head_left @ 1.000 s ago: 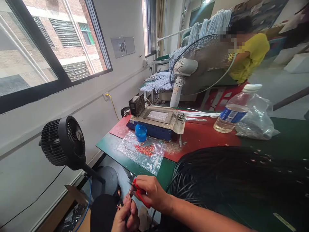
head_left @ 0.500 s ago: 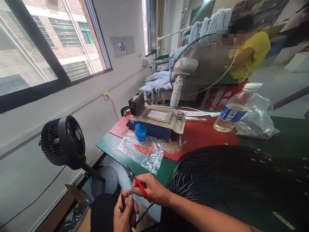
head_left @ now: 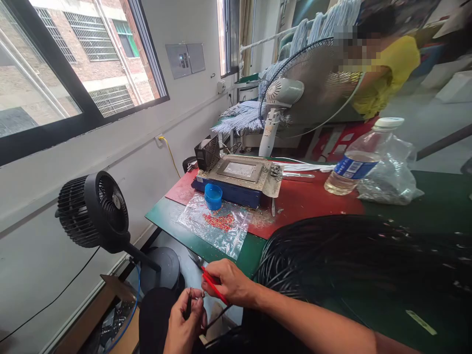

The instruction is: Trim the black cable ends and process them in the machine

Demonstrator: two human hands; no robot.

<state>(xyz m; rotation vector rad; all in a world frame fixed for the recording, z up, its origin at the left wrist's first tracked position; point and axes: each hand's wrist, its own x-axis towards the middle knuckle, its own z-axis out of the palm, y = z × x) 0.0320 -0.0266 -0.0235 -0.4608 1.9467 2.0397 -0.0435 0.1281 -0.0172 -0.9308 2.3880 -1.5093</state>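
My left hand (head_left: 184,324) pinches the end of a thin black cable (head_left: 189,306) in front of my lap, below the table edge. My right hand (head_left: 229,282) grips red-handled tweezers (head_left: 213,285), with the tip close to the cable end beside my left fingers. A thick bundle of black cables (head_left: 346,255) lies across the green table (head_left: 167,221) to the right of my right hand, and my right forearm passes in front of it.
A clear bag with small red parts (head_left: 217,223) and a blue cup (head_left: 213,195) lie before a blue-based solder pot (head_left: 239,178). A black fan (head_left: 98,211) stands left, a white fan (head_left: 283,98) behind. A water bottle (head_left: 356,160) and plastic bag sit right. A person in yellow (head_left: 383,73) works beyond.
Both hands have shifted slightly while working at the cable end. The tweezers swung from a closed-fist hold to pointing at the tip. The view tilted a little downward.
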